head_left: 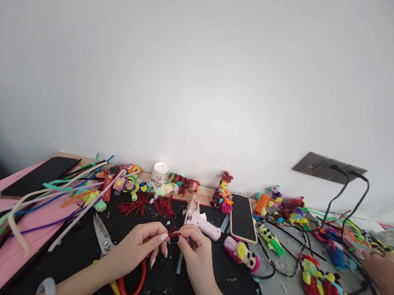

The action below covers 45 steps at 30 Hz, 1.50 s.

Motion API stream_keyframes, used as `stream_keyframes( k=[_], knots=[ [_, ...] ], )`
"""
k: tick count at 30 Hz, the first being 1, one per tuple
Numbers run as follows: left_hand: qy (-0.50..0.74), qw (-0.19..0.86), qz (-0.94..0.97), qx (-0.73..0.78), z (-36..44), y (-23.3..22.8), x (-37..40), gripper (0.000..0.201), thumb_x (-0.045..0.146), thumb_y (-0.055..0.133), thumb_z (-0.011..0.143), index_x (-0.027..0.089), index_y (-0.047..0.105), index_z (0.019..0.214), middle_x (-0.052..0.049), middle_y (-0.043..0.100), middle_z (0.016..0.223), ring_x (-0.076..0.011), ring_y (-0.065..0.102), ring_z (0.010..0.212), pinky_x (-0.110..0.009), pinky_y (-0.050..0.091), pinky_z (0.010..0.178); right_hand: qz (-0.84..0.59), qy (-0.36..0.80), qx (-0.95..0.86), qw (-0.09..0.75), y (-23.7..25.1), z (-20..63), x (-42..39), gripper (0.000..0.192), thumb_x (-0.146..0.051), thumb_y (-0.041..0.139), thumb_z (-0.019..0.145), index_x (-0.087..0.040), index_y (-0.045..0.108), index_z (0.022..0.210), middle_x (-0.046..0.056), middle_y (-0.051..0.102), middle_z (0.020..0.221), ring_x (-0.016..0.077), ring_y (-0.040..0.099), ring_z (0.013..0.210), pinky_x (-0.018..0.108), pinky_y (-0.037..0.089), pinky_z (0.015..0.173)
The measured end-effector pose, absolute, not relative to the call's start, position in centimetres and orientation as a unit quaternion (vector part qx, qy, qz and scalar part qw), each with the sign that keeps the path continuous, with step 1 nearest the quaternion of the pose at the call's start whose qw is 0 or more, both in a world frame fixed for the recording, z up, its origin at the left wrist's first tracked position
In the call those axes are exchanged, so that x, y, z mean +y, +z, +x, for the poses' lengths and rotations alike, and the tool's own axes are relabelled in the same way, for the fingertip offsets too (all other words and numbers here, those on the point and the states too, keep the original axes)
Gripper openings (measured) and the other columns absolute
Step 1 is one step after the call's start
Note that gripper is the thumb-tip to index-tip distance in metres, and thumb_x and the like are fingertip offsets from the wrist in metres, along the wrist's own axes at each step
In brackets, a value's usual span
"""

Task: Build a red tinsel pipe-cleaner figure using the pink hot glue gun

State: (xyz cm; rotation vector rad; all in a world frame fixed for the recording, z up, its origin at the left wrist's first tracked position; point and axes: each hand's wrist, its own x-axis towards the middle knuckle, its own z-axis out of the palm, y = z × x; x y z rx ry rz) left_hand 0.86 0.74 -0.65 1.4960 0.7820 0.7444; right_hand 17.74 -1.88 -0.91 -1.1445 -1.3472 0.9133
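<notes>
A small red stem (174, 234) is pinched between the fingertips of both hands over the black mat (165, 287), the left hand (140, 246) closed on one end and the right hand (196, 252) closed on the other, so that the piece sits low and central, just in front of the glue gun (199, 222). The step in hand is judged to be the twisting or folding of this short glittery length into shape; a tighter turn at the fingertips, with the ends kept from slipping, appears to be called for next. Scissors (103, 236) with red and yellow handles are seen under the left wrist. Finished red bundles (150, 205) lie just beyond the hands. A phone (242, 217) rests to the right of the glue gun, a striped figure (244, 254) beside it. Loose pipe cleaners (50, 201) are spread across the pink board (0, 257) at left, where a second phone (40, 176) lies. Another person's hand (384, 276) rests at the far right among cables. A white pot (160, 173) and a small doll (223, 194) stand against the wall, below a socket (327, 167).
</notes>
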Motion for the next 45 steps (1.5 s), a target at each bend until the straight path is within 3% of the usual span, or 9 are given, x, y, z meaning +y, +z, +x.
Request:
stream_keyframes(
  k=[8,15,23,40,45],
  knots=[
    [0.331,0.611,0.632,0.343,0.85,-0.72,0.76,0.029,0.037,0.043,0.091,0.015,0.054,0.076,0.0,0.06,0.07,-0.0071,0.047,0.045,-0.019,0.04,0.047,-0.472,0.415,-0.562,0.537,-0.98,17.81,-1.84,0.009,-0.015,0.062,0.073,-0.019,0.07,0.076,0.003,0.063,0.077,0.0169,0.057,0.073,0.027,0.046,0.066],
    [0.302,0.607,0.651,0.34,0.96,-0.3,0.46,0.03,0.037,0.045,0.09,0.014,0.055,0.074,0.0,0.06,0.065,-0.0072,0.045,0.045,-0.018,0.04,0.046,-0.47,0.451,-0.538,0.535,-1.05,17.9,-1.98,0.01,-0.023,0.064,0.076,-0.018,0.068,0.069,0.003,0.062,0.072,0.0157,0.057,0.071,0.027,0.046,0.067],
    [0.314,0.612,0.64,0.343,0.87,-0.79,0.64,0.031,0.038,0.043,0.091,0.014,0.055,0.075,0.0,0.061,0.069,-0.0072,0.046,0.045,-0.019,0.041,0.047,-0.461,0.462,-0.545,0.526,-1.32,18.15,-1.82,0.007,-0.022,0.065,0.075,-0.02,0.072,0.077,0.005,0.066,0.08,0.0186,0.06,0.078,0.03,0.047,0.072],
    [0.277,0.583,0.683,0.342,0.92,0.15,0.27,0.031,0.036,0.044,0.09,0.015,0.057,0.072,0.0,0.059,0.065,-0.008,0.047,0.046,-0.019,0.042,0.049,-0.457,0.505,-0.516,0.52,-0.9,18.07,-2.03,0.014,-0.027,0.065,0.074,-0.018,0.059,0.066,-0.001,0.057,0.065,0.0129,0.052,0.061,0.024,0.042,0.058],
    [0.259,0.577,0.69,0.35,0.81,-0.05,0.2,0.025,0.038,0.046,0.089,0.016,0.056,0.081,-0.001,0.062,0.07,-0.0081,0.048,0.047,-0.018,0.042,0.047,-0.455,0.511,-0.506,0.524,-0.84,18.22,-2.11,0.013,-0.024,0.064,0.073,-0.018,0.057,0.065,-0.002,0.054,0.063,0.0123,0.049,0.059,0.024,0.04,0.055]
  ],
)
